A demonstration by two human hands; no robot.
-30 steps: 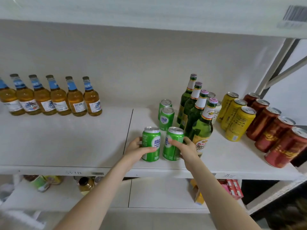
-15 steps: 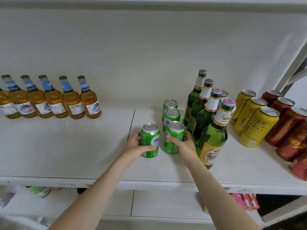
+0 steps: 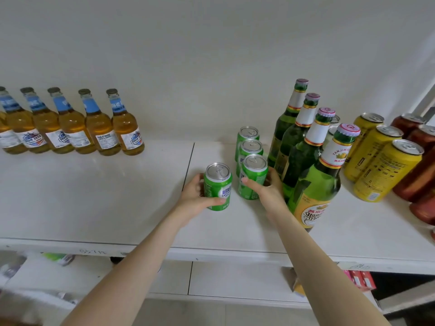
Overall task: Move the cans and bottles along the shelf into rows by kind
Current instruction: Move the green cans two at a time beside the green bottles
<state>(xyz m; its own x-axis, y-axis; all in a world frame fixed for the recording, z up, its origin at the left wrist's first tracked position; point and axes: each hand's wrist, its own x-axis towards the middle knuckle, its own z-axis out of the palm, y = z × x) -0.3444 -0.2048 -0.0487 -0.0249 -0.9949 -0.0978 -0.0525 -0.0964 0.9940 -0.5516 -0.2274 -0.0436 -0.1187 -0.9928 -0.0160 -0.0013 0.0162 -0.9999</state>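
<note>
My left hand grips a green can standing on the white shelf, a little left of the others. My right hand wraps a second green can, which stands at the front of a row with two more green cans behind it. Right of that row stand several tall green bottles, the front one touching my right wrist. Further right are yellow cans and red cans. Amber bottles with blue neck labels line the back left.
The shelf's front edge runs across below my forearms. A lower shelf shows beneath, with blurred items at the left and red packs at the right. A metal upright stands at the far right.
Both hands have pushed their green cans back along the shelf. The right can now stands directly in front of the two rear green cans. The camera has moved closer.
</note>
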